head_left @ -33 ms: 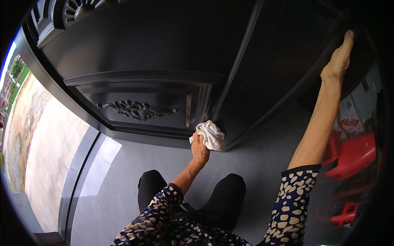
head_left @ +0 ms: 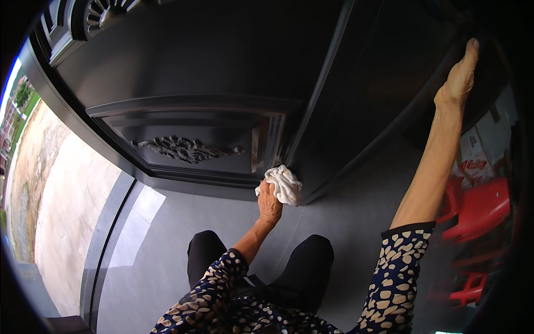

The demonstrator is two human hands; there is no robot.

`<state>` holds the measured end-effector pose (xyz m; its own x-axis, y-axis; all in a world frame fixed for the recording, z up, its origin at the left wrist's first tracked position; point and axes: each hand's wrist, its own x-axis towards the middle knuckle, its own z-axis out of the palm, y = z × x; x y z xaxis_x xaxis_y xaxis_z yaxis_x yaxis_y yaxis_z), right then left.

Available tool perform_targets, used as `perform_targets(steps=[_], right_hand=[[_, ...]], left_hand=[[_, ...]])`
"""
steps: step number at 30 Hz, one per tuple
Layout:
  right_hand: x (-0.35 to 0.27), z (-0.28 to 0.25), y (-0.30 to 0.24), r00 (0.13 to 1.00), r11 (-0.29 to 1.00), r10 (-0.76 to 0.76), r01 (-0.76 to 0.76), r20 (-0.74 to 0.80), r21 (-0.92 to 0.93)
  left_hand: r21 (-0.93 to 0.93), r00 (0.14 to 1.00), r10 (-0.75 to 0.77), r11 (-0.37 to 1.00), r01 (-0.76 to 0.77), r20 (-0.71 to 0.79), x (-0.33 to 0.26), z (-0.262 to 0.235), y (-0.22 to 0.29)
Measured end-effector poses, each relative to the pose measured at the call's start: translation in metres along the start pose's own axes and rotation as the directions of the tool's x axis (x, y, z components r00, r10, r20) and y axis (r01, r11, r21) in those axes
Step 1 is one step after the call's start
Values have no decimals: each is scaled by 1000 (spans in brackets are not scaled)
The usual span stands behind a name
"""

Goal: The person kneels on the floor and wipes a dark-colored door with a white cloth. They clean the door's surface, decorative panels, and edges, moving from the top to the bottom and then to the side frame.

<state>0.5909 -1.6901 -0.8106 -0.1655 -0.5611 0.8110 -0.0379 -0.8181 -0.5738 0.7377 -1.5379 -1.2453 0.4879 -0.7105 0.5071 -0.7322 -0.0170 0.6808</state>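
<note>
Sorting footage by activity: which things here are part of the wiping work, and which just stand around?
In the work:
- white cloth, pressed by the left hand
- dark door, its lower edge being wiped
- right hand, braced on the door

Standing by:
- red plastic chairs
- grey floor

The person's left hand [head_left: 270, 203] reaches forward and low from a bent elbow, the forearm bare below a patterned sleeve, the fingers curled shut around a bunched white cloth [head_left: 285, 184] with the back of the hand turned up. The right arm stretches out long and nearly straight, up and away to the right, its sleeve ending near the elbow. The right hand [head_left: 459, 78] lies flat at the far end, fingers extended together and pressed against the dark door edge [head_left: 445, 72], gripping nothing; both knees show bent below the arms.
</note>
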Motion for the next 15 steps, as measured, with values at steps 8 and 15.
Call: perform_targets(steps=[8,15], right_hand=[[6,2,16,999,996,38,-38,5,80],[-6,-22,17,997,995,-63,60,-37,-85]], left_hand=[[133,820,-458,888,440,343,-49,-9,-72],[-712,871,-81,543,446,484,8,-59,43]])
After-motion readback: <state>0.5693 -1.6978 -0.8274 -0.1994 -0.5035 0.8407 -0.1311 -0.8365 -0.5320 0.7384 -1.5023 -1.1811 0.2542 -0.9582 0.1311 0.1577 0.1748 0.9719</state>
